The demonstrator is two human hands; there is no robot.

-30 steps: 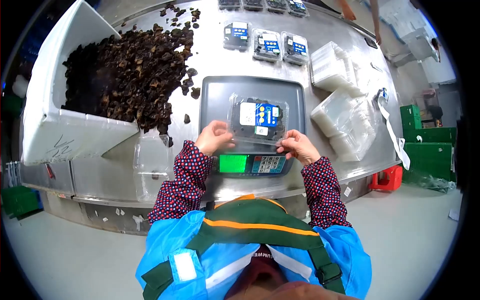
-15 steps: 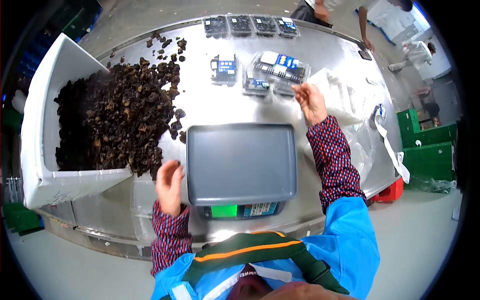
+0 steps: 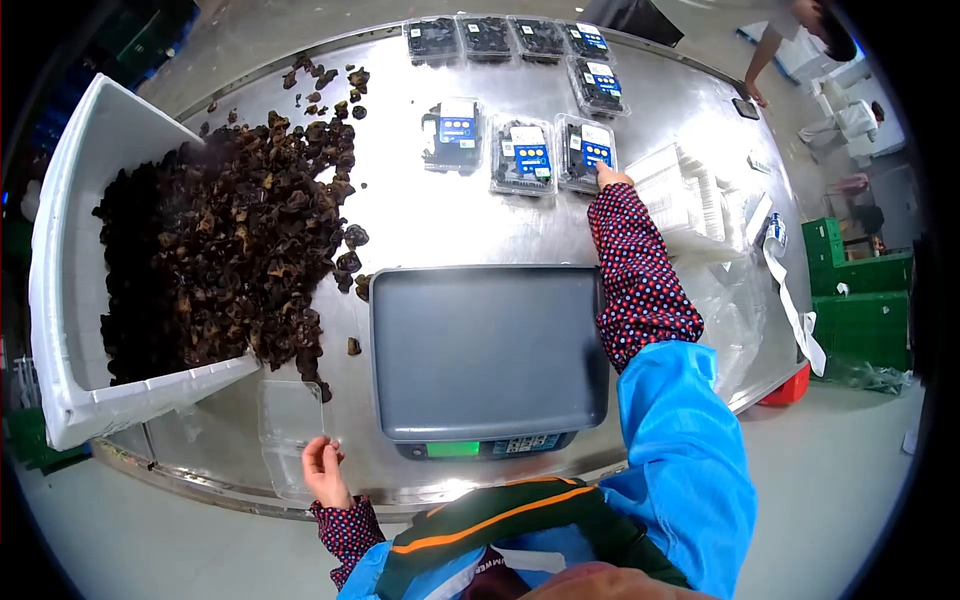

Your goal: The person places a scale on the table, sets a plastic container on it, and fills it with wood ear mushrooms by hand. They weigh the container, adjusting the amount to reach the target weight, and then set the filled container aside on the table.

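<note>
My right hand [image 3: 612, 176] reaches past the scale with its fingers closed at the near right corner of a clear plastic box [image 3: 583, 148] of dark wood-ear-like pieces under a blue-and-white label. Two similar boxes, a middle one [image 3: 522, 158] and a left one [image 3: 452, 135], stand beside it. Down at the near left, my left hand [image 3: 326, 474] has curled fingers beside the edge of a clear plastic tray [image 3: 290, 415]. Whether its fingertips hold anything is hidden. Between my arms sits a scale with a grey pan [image 3: 490, 350] and a lit green display [image 3: 453, 449].
A white foam box [image 3: 62, 330] lies tipped at left, dark wood-ear-like pieces [image 3: 250, 230] spilling from it. Several filled boxes [image 3: 487, 38] line the far edge. Stacked clear trays [image 3: 680, 200] and a label strip [image 3: 790, 300] lie right. A person's hand [image 3: 756, 95] rests at the far edge.
The box lying tilted across the others is off them; another stands below the far row's right end. My right hand moved forward onto a box; my left hand moved nearer my body.
</note>
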